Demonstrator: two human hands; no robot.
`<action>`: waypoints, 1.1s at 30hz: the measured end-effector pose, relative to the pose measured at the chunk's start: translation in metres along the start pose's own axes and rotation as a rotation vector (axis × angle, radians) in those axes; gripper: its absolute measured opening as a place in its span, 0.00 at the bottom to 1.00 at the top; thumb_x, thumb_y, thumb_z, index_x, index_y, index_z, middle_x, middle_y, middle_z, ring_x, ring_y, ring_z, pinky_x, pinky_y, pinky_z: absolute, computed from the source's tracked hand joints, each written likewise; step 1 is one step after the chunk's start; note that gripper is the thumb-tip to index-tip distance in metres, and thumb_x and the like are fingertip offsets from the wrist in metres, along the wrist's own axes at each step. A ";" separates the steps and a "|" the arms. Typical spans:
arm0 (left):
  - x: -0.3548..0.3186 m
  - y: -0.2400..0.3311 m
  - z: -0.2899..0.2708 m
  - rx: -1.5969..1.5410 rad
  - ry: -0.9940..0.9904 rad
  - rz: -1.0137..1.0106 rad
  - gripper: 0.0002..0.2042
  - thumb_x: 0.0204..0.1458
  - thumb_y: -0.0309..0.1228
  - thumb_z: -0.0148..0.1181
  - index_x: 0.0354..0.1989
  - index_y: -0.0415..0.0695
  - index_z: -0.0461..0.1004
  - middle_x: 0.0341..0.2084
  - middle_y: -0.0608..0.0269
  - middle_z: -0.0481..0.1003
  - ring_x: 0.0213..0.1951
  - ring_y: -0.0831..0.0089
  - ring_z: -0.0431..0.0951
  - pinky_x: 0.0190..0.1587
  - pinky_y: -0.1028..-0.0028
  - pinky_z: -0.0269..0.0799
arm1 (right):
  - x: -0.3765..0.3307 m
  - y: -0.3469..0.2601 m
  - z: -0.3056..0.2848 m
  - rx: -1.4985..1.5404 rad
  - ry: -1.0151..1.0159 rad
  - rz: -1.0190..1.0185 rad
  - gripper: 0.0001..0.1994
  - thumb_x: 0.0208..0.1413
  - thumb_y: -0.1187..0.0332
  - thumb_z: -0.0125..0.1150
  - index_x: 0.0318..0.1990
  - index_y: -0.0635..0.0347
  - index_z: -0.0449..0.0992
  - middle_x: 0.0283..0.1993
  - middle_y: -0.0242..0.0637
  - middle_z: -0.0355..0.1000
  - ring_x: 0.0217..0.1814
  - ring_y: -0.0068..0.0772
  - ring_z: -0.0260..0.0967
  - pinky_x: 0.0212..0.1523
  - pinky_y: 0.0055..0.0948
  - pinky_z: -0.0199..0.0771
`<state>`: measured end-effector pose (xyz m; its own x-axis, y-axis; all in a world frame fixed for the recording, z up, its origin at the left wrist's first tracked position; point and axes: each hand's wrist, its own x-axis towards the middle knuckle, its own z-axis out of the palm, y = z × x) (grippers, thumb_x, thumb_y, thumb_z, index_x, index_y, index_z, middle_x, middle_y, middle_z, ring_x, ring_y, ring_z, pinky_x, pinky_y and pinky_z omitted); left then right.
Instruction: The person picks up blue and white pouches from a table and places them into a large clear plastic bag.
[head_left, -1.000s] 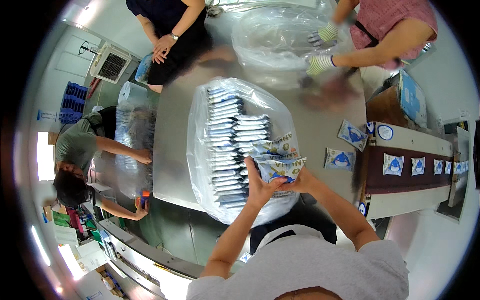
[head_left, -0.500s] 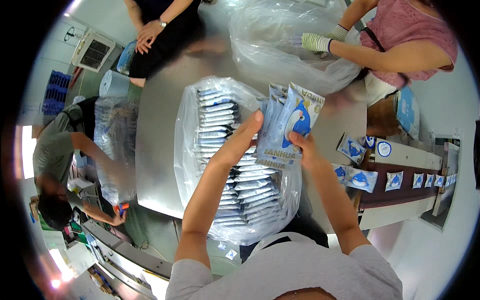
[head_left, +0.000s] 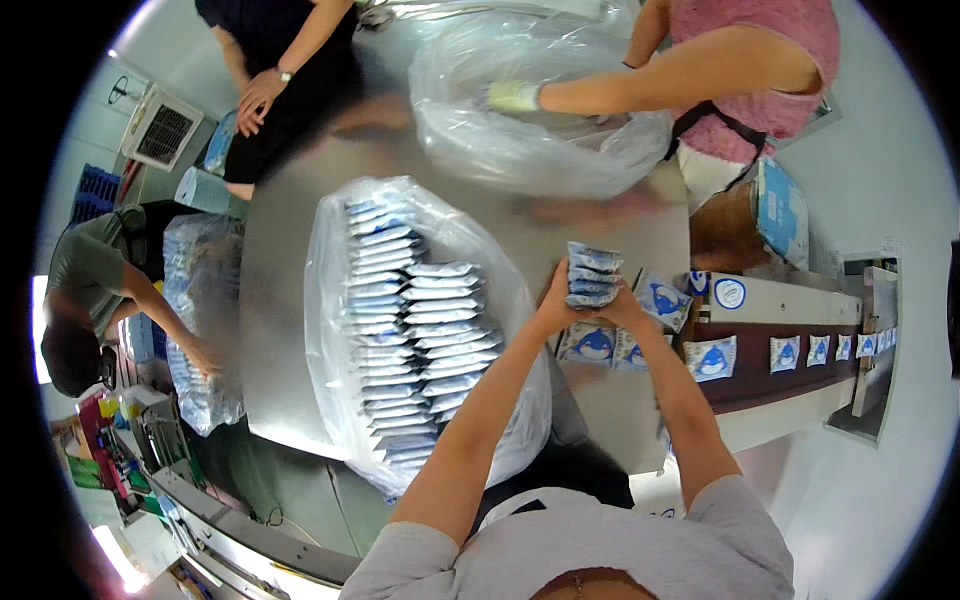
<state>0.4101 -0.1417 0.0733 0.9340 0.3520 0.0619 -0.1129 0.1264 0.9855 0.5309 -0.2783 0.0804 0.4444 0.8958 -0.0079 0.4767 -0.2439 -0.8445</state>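
Note:
Between my two hands a small stack of blue-and-white packets [head_left: 595, 274] is squeezed together, edges facing up. My left hand [head_left: 556, 300] closes on its left side, and my right hand [head_left: 622, 306] on its right. Just below them on the metal table lie flat packets with a blue whale print [head_left: 587, 343]. Another whale packet [head_left: 663, 299] rests beside my right hand. To the left, a large clear plastic bag [head_left: 325, 290] holds two rows of packets [head_left: 440, 310] standing tightly on edge; my left forearm passes over its right side.
At right, a dark red conveyor belt [head_left: 750, 385] carries a line of whale packets [head_left: 785, 354]. Across the metal table [head_left: 280, 300], a person's gloved hand [head_left: 515, 96] is at a loose clear bag [head_left: 560, 160]. Another person at left touches a filled bag [head_left: 190, 330].
My hands have moved right, from above the filled bag to the conveyor end. The packets, fanned face-up before, are now stacked edge-on. The left co-worker's hand has shifted onto their bag.

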 end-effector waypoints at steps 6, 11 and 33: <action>0.001 0.092 0.002 -0.006 0.014 -0.039 0.57 0.23 0.47 0.78 0.62 0.36 0.47 0.51 0.50 0.61 0.56 0.57 0.62 0.57 0.63 0.58 | 0.002 -0.107 -0.047 0.087 -0.374 0.239 0.46 0.35 0.61 0.74 0.62 0.59 0.53 0.61 0.38 0.60 0.60 0.33 0.60 0.61 0.32 0.58; -0.029 0.187 0.011 -0.009 0.150 0.132 0.59 0.24 0.48 0.78 0.62 0.34 0.44 0.50 0.51 0.60 0.53 0.60 0.63 0.55 0.65 0.59 | -0.067 -0.115 0.029 0.893 0.104 -0.001 0.48 0.47 0.47 0.62 0.66 0.65 0.41 0.63 0.42 0.56 0.62 0.34 0.57 0.60 0.36 0.58; 0.044 0.193 -0.228 1.448 -0.324 0.297 0.28 0.50 0.44 0.55 0.60 0.50 0.60 0.58 0.57 0.61 0.62 0.57 0.56 0.62 0.54 0.49 | 0.029 -0.142 0.103 1.751 0.111 0.453 0.26 0.41 0.74 0.67 0.51 0.58 0.65 0.42 0.31 0.70 0.45 0.31 0.70 0.47 0.34 0.71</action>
<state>0.3517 0.1095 0.2299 0.9919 -0.0384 0.1213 -0.0646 -0.9733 0.2202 0.3977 -0.1798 0.1449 0.3767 0.8343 -0.4026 -0.9131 0.2612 -0.3130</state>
